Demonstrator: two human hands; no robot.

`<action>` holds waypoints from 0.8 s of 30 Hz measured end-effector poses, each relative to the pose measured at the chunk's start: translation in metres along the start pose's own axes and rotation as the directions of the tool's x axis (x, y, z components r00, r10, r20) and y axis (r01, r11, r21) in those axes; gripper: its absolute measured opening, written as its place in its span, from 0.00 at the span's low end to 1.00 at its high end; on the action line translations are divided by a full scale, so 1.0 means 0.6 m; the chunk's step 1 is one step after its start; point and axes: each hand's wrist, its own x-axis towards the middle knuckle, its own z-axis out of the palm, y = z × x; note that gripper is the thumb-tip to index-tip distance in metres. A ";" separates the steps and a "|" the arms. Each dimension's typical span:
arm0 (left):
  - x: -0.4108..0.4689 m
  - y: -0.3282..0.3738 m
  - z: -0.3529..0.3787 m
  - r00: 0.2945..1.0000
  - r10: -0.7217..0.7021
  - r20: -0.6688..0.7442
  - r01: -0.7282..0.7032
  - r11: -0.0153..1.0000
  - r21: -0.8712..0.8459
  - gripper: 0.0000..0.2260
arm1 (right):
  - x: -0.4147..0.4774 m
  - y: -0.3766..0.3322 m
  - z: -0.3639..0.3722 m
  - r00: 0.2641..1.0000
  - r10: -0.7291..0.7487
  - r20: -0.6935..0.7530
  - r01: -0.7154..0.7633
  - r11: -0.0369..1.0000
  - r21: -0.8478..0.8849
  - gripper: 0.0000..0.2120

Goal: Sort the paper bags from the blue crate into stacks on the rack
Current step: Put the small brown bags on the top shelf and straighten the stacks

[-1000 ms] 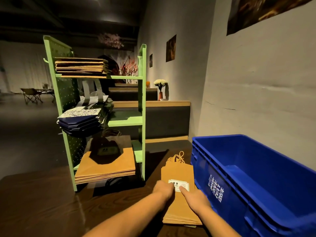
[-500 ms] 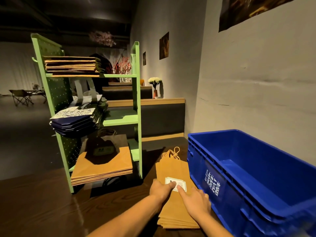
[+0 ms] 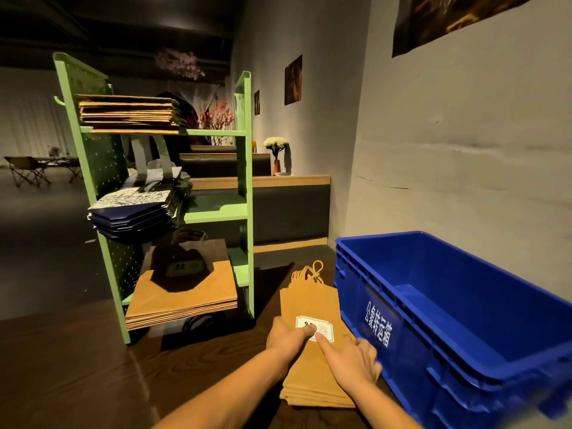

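On dim bench (image 3: 77,382), clasps bags (image 3: 309,301) with left grip (image 3: 286,337) and right grip (image 3: 356,362); risks fanning them loose if tilted.

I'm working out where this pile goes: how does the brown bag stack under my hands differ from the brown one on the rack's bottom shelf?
The left hand and right hand hold the table stack beside the blue crate; the shelf stack lies untouched in the green rack. The table stack is narrower, the shelf stack wider. The table stack's label is white; the shelf stack's is dark. Both are flat brown paper bags.
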 end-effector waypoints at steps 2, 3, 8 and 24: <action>-0.008 0.007 -0.007 1.000 0.017 0.012 -0.016 1.000 -0.020 0.28 | -0.005 0.000 0.003 0.999 -0.023 -0.024 0.023 1.000 -0.013 0.49; -0.008 0.009 -0.011 1.000 0.006 0.027 -0.005 0.998 -0.055 0.27 | -0.006 -0.002 0.002 0.999 -0.036 -0.014 0.036 0.999 -0.004 0.49; -0.006 0.008 -0.010 0.994 -0.044 0.097 0.062 0.980 -0.188 0.22 | 0.013 0.001 0.000 0.997 -0.043 0.058 0.035 0.991 0.132 0.51; -0.012 0.023 0.011 0.986 0.062 0.153 -0.025 0.972 -0.233 0.22 | 0.028 0.034 0.004 0.994 -0.097 0.052 0.066 0.903 0.424 0.45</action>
